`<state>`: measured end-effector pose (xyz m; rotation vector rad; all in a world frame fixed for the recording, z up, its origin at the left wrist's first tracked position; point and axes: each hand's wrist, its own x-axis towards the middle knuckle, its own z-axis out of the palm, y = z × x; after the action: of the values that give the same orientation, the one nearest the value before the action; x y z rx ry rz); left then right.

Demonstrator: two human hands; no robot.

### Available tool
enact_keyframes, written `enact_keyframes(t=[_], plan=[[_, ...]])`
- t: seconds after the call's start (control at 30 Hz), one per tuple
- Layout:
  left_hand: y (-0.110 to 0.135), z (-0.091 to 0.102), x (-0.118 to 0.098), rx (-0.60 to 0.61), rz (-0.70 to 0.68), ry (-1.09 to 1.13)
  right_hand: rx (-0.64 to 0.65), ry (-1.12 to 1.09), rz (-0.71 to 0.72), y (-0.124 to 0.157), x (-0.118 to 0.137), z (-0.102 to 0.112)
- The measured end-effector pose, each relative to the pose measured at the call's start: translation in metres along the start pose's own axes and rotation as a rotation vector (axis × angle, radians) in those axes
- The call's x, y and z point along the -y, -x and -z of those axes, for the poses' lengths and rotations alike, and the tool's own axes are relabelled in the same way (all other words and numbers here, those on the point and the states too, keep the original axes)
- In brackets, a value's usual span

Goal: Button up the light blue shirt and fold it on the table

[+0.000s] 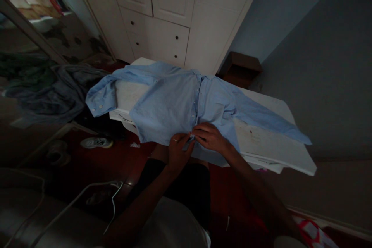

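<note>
A light blue button-up shirt (168, 100) lies spread on a long white table (261, 143), its sleeves stretched out to the left and right. Its front placket runs down the middle towards me. At the lower end of that placket, my left hand (178, 151) pinches the shirt's edge, and a ring shows on one finger. My right hand (209, 136) meets it there, fingers closed on the same bit of cloth. Whether a button sits between the fingertips is hidden. The left cuff (100, 102) shows several small pale buttons and hangs near the table's end.
Behind the table stands a white wardrobe (162, 38) with dark handles. A brown box-like piece (242, 66) is at the back right. Heaped dark clothes (55, 89) lie at left, a shoe (96, 142) on the red floor, and a white cable (78, 195) at lower left.
</note>
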<state>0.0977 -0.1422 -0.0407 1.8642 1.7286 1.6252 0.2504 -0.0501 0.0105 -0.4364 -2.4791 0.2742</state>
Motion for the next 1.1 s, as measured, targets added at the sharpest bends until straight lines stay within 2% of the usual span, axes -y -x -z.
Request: enact_keyframes(t=[0.13,0.3,0.47,0.7,0.9,1.1], plan=[[0.003,-0.001,-0.003,0.008,0.024,0.030,0.012,-0.068,-0.014,0.000,-0.001,0.001],[0.009,-0.007,-0.004,-0.025,0.061,-0.070,0.030,-0.230,-0.034,-0.001,-0.004,0.002],[0.009,-0.013,-0.002,-0.057,0.062,-0.061,0.002,-0.215,-0.032,-0.001,-0.004,0.000],[0.011,-0.015,-0.012,-0.039,0.177,0.048,0.009,-0.157,-0.045,-0.001,-0.003,-0.002],[0.011,-0.013,-0.012,-0.007,0.150,0.020,0.024,-0.144,-0.066,-0.002,-0.006,-0.004],[0.004,-0.003,-0.007,0.010,0.095,-0.032,0.039,-0.074,-0.076,-0.002,-0.004,-0.003]])
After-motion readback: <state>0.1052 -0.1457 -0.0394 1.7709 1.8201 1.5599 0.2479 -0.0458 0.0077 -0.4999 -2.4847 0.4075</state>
